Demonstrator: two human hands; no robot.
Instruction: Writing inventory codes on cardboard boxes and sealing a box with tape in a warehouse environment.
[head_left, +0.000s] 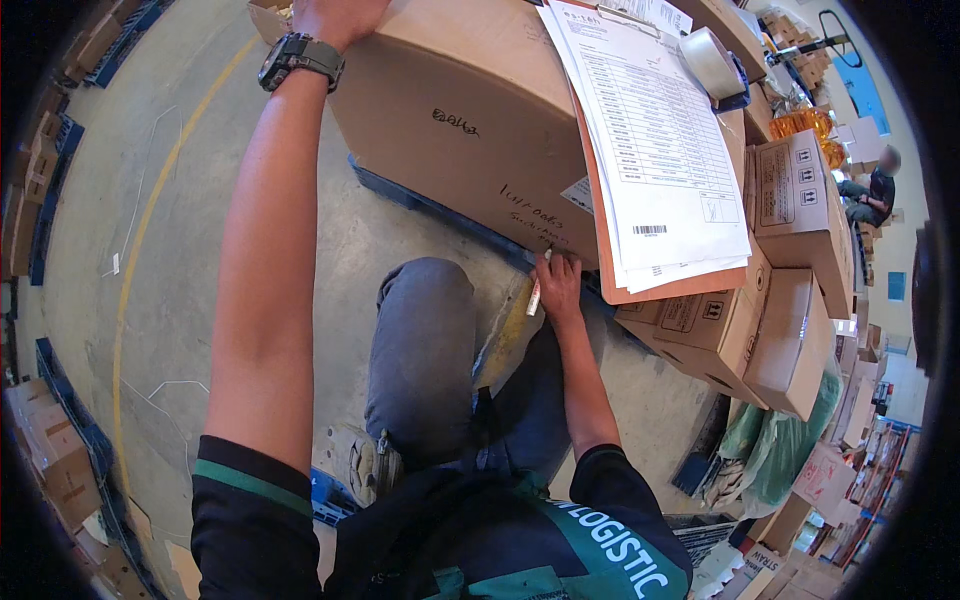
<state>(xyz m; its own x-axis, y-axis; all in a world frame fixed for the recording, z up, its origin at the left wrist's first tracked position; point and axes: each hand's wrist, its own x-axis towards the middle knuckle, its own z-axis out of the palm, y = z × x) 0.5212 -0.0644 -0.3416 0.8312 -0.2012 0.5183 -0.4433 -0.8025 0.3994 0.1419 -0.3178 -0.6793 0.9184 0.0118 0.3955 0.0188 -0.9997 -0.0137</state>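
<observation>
A large brown cardboard carton (457, 142) stands in front of me on a blue pallet (420, 199), with black handwriting on its side. My left hand (341, 21) lies against the carton's upper left corner, its fingers cut off by the picture's top edge. Low on the carton's side, my right hand (561, 285) grips a white marker pen (534, 298). The pen's upper end meets the carton just below the handwriting. On top of the carton, a brown clipboard (660, 289) with printed sheets (652, 150) overhangs the near edge.
A tape dispenser with clear tape (712, 66) sits by the clipboard. Smaller cartons (799, 176) are stacked on the right. A yellow floor line (154, 195) and loose white strapping (146, 180) lie left. Loaded pallets (56, 161) line the left side; a person (874, 191) is far right.
</observation>
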